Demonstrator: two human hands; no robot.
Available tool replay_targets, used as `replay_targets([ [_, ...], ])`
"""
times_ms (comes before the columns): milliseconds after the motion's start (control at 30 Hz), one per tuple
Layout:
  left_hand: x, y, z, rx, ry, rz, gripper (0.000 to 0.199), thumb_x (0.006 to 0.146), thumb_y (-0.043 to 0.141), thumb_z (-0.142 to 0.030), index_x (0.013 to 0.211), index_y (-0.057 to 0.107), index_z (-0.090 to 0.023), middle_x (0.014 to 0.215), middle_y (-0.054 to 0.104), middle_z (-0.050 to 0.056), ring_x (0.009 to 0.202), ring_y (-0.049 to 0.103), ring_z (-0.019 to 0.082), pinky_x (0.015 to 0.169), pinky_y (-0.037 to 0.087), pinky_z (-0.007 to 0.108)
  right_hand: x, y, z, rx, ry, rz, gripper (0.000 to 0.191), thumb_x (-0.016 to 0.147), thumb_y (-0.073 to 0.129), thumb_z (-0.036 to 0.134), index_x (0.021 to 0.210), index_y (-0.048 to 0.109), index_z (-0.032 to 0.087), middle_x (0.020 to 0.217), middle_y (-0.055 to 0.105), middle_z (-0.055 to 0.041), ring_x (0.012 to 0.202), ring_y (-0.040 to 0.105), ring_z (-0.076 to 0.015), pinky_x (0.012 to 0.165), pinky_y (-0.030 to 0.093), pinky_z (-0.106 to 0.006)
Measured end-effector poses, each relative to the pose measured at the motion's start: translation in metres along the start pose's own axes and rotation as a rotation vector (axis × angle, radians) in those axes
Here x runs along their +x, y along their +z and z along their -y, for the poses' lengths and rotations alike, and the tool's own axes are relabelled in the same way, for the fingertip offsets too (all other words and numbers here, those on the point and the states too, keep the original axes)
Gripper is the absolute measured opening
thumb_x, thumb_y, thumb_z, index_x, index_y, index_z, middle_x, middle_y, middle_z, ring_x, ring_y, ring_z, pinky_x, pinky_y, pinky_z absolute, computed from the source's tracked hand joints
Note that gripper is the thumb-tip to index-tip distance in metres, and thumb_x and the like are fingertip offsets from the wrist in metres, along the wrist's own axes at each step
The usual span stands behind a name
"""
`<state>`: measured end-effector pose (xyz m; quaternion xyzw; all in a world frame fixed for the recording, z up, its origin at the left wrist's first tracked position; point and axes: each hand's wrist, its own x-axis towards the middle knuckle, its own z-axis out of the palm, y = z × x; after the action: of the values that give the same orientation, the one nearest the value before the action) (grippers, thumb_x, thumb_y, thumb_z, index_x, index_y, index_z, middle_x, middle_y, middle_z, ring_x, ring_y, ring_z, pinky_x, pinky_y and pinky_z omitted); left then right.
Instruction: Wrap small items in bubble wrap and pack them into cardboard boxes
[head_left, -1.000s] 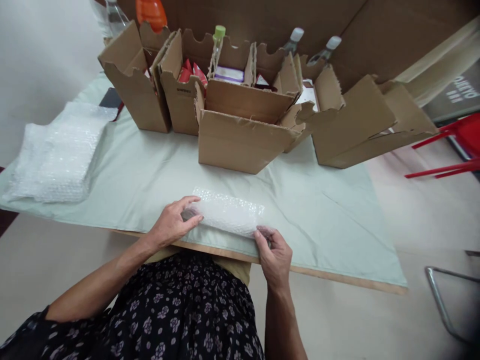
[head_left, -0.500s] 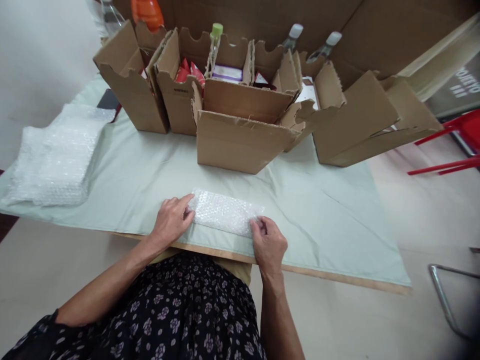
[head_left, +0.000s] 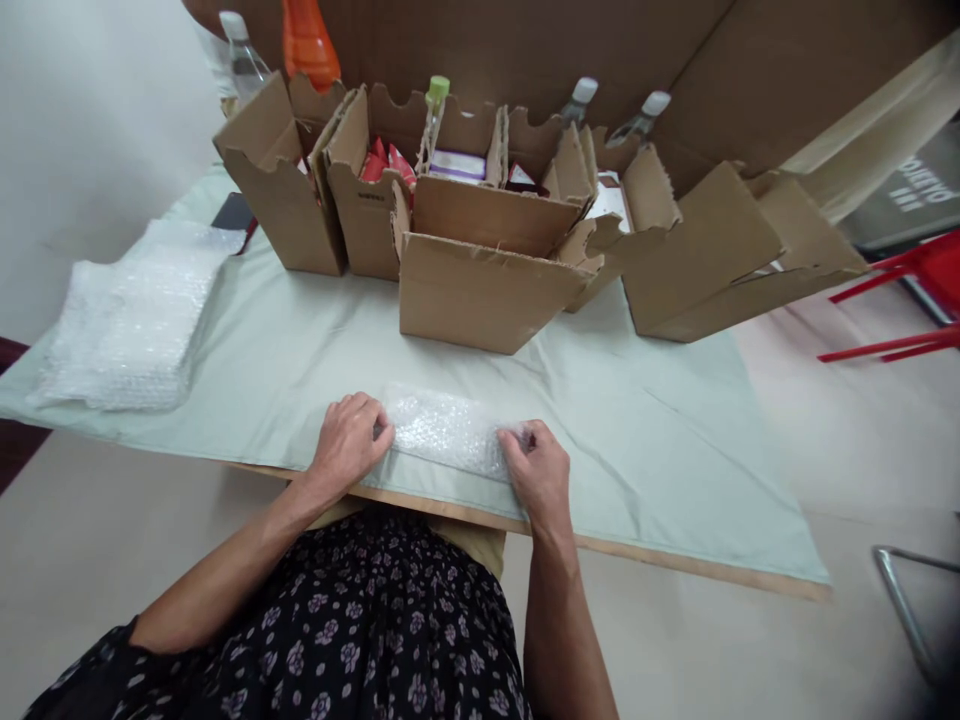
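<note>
A narrow folded strip of bubble wrap (head_left: pixel 446 428) lies on the pale green cloth near the table's front edge. At its left end my left hand (head_left: pixel 351 440) is closed, thumb and fingers pinching the wrap. My right hand (head_left: pixel 537 468) grips the right end, its fingers curled and thumb pressed against the plastic. Both hands rest low over the cloth. Whatever may be inside the folded strip cannot be made out.
Bubble wrap sheets (head_left: pixel 139 320) are stacked at the left. An open cardboard box (head_left: pixel 465 300) stands ahead, before a row of boxes holding packets. Bottles, one an orange bottle (head_left: pixel 309 50), stand behind. A red chair (head_left: pixel 934 275) is at the right.
My left hand's index finger has curled in from its stretched pose on the wrap. My right hand has stayed at the right end. The camera view has shifted slightly.
</note>
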<state>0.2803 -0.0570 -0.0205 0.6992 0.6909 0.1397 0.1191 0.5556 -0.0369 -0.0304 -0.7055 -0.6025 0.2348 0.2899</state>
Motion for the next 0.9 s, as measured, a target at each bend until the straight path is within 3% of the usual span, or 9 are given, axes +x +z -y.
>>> replay_targets([
  [200, 0.001, -0.012, 0.014, -0.135, -0.054, -0.004, 0.006, 0.083, 0.059, -0.018, 0.078, 0.056, -0.021, 0.084, 0.067, 0.003, 0.079, 0.063, 0.020, 0.078, 0.046, 0.034, -0.030, -0.005, -0.002, 0.478, 0.050, 0.091, 0.029, 0.084, 0.071, 0.048, 0.091, 0.060, 0.022, 0.074, 0.060, 0.0020, 0.064, 0.054, -0.0140, 0.061, 0.045, -0.027],
  [267, 0.002, -0.016, 0.015, -0.167, -0.109, 0.040, 0.007, 0.083, 0.061, -0.023, 0.090, 0.060, -0.021, 0.091, 0.070, 0.003, 0.077, 0.063, 0.019, 0.077, 0.047, 0.033, -0.034, -0.003, -0.002, 0.507, 0.054, 0.058, 0.030, 0.083, 0.072, 0.048, 0.092, 0.061, 0.021, 0.075, 0.061, 0.0011, 0.066, 0.056, -0.0145, 0.062, 0.046, -0.027],
  [333, 0.003, -0.018, 0.012, -0.181, -0.164, 0.095, 0.025, 0.084, 0.064, -0.027, 0.108, 0.061, -0.020, 0.101, 0.072, 0.004, 0.075, 0.064, 0.018, 0.076, 0.048, 0.033, -0.034, -0.001, -0.003, 0.500, 0.058, 0.029, 0.031, 0.083, 0.071, 0.048, 0.094, 0.063, 0.021, 0.077, 0.064, -0.0001, 0.067, 0.058, -0.0154, 0.064, 0.049, -0.028],
  [467, 0.003, -0.020, 0.003, -0.066, -0.187, 0.166, 0.043, 0.088, 0.063, -0.030, 0.129, 0.057, -0.018, 0.108, 0.073, 0.007, 0.091, 0.070, 0.024, 0.079, 0.049, 0.035, -0.031, 0.000, -0.009, 0.405, 0.079, -0.008, 0.038, 0.082, 0.070, 0.050, 0.104, 0.067, 0.019, 0.084, 0.071, -0.0035, 0.073, 0.065, -0.0190, 0.072, 0.053, -0.033],
  [567, 0.005, -0.019, -0.001, 0.054, -0.186, 0.237, 0.033, 0.091, 0.060, -0.033, 0.120, 0.063, -0.018, 0.099, 0.075, 0.008, 0.096, 0.071, 0.029, 0.077, 0.047, 0.036, -0.030, 0.000, -0.010, 0.328, 0.088, -0.012, 0.045, 0.082, 0.068, 0.051, 0.111, 0.069, 0.018, 0.087, 0.073, -0.0057, 0.076, 0.066, -0.0213, 0.075, 0.054, -0.036],
  [700, 0.008, -0.019, -0.003, 0.094, -0.173, 0.302, 0.015, 0.091, 0.055, -0.031, 0.088, 0.067, -0.021, 0.090, 0.075, 0.009, 0.090, 0.070, 0.029, 0.072, 0.044, 0.035, -0.029, -0.002, -0.008, 0.293, 0.077, -0.009, 0.050, 0.082, 0.066, 0.053, 0.114, 0.071, 0.015, 0.089, 0.075, -0.0075, 0.076, 0.066, -0.0219, 0.075, 0.055, -0.036],
  [900, 0.011, -0.020, -0.001, 0.031, -0.090, 0.198, 0.012, 0.088, 0.055, -0.020, 0.076, 0.059, -0.021, 0.090, 0.070, 0.006, 0.091, 0.067, 0.023, 0.076, 0.043, 0.032, -0.026, -0.002, -0.011, 0.296, 0.071, 0.006, 0.053, 0.082, 0.067, 0.053, 0.119, 0.070, 0.016, 0.081, 0.071, -0.0043, 0.070, 0.063, -0.0197, 0.069, 0.054, -0.033],
])
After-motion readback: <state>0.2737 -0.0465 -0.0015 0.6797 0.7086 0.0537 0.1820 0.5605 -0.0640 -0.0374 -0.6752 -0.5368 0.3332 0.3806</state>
